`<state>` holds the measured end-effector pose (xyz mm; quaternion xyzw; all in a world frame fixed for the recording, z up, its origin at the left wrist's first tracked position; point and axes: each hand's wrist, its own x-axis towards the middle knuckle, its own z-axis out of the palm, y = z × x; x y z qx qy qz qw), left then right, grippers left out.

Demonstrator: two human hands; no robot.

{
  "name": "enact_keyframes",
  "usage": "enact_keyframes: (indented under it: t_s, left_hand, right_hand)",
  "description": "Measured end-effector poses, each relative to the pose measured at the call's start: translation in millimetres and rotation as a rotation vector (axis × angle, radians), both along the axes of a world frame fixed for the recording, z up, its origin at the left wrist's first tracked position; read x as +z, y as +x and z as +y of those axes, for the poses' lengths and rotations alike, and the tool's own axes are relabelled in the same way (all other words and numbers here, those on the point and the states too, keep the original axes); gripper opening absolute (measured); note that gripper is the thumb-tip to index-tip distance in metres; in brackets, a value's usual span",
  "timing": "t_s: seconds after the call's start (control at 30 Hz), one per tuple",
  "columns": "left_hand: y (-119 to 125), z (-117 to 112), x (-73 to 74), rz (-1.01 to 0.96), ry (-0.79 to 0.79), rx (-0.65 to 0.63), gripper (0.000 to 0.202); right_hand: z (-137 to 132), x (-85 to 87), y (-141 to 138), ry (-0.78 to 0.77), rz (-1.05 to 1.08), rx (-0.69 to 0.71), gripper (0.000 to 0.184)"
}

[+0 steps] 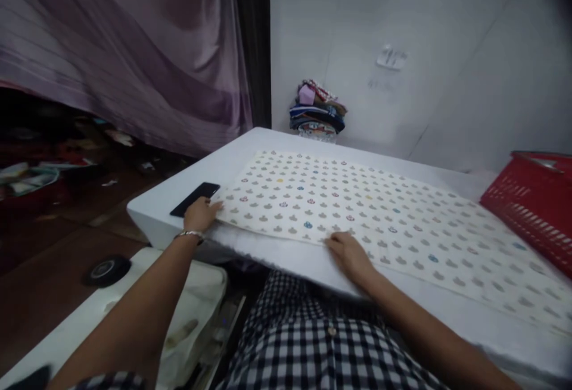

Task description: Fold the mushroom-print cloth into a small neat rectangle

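Note:
A cream cloth (379, 211) printed with small grey and coloured motifs lies spread flat on a white padded table (241, 158). My left hand (200, 214) grips the cloth's near left corner, fingers curled on its edge, a bracelet on the wrist. My right hand (351, 254) rests on the cloth's near edge further right, fingers bent and pinching the hem. A black phone (195, 198) lies on the table just beyond my left hand.
A red plastic basket (531, 205) stands on the table at the right. A stack of folded clothes (317, 110) sits behind the table by the white wall. A purple curtain (134, 50) hangs at left. A white stand (134, 312) is below left.

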<state>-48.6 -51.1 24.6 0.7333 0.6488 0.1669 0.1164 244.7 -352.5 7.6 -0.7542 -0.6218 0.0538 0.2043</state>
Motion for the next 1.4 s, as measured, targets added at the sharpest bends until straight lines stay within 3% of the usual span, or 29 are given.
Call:
enact_keyframes:
  t_s: [0.07, 0.13, 0.2, 0.3, 0.33, 0.4, 0.6, 0.73, 0.87, 1.1, 1.27, 1.4]
  left_hand:
    - [8, -12, 4.6, 0.047, 0.082, 0.014, 0.052]
    - [20, -30, 7.8, 0.086, 0.241, -0.090, 0.049]
    - [34, -52, 7.7, 0.083, 0.340, -0.367, 0.040]
    - [55, -83, 1.8, 0.067, 0.277, -0.893, 0.031]
    - [60, -91, -0.8, 0.075, 0.246, -1.012, 0.030]
    - [67, -101, -5.2, 0.101, 0.215, -1.114, 0.028]
    - [73, -101, -4.9, 0.130, 0.242, -1.041, 0.024]
    - [79, -101, -2.2, 0.088, 0.274, -0.911, 0.025]
    - [83, -102, -4.0, 0.061, 0.248, -0.867, 0.026]
    - [82, -104, -7.8, 0.080, 0.348, -0.869, 0.027]
    - [79, -109, -8.8, 0.273, 0.369, -0.936, 0.023]
    - [78, -112, -6.7, 0.295, 0.376, -0.904, 0.027]
  right_hand:
    - [-15, -3.1, 16, 0.018, -0.087, 0.081, 0.030]
    - [-25, -6.5, 26, 0.037, -0.129, 0.112, 0.032]
    - [-29, -8.7, 30, 0.047, -0.144, 0.105, 0.033]
    - [-26, -8.8, 30, 0.044, -0.167, 0.107, 0.033]
    - [-25, -8.2, 29, 0.038, -0.177, 0.115, 0.033]
    - [-21, -6.5, 28, 0.018, -0.199, 0.137, 0.033]
    - [-16, 0.3, 33, -0.048, -0.196, 0.136, 0.034]
    - [-15, 4.2, 32, 0.019, -0.157, 0.108, 0.031]
    - [-17, 4.7, 30, 0.029, -0.174, 0.156, 0.030]
    - [-15, 10.2, 36, 0.112, -0.233, -0.007, 0.036]
    - [-16, 1.6, 38, -0.013, -0.225, 0.140, 0.033]
    - [-21, -0.8, 38, 0.005, -0.174, 0.188, 0.033]
